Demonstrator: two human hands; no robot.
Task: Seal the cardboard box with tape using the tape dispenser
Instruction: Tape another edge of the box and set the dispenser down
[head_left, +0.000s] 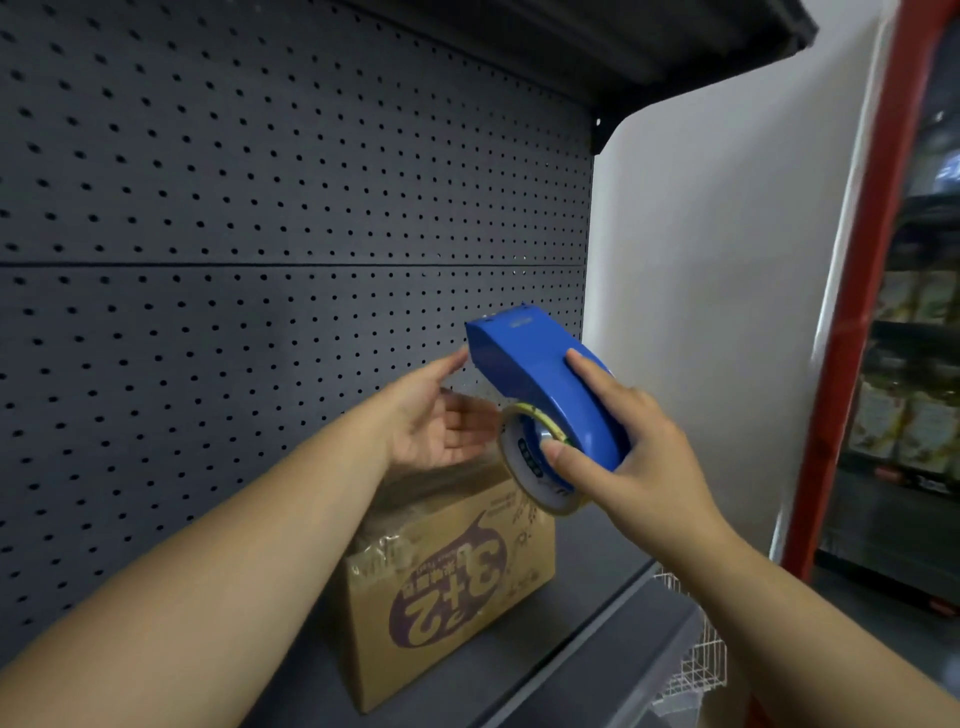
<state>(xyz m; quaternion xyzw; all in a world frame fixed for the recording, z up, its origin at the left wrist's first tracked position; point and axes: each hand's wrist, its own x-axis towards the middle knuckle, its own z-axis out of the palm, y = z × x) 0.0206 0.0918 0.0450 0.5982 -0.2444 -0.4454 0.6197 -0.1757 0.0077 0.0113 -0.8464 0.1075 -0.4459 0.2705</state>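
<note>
Two bare forearms, left hand and right hand ungloved, ringless.

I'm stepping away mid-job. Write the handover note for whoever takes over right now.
Right hand: grips the blue dispenser, raised above the box, thumb on the tape roll.
Left hand: open, fingertips by the dispenser's front end, holding nothing.
Box: on the shelf against the pegboard, clear tape already across its top.
Left: whether the seal is complete cannot be told; check the seams, tape any that are open.
</note>
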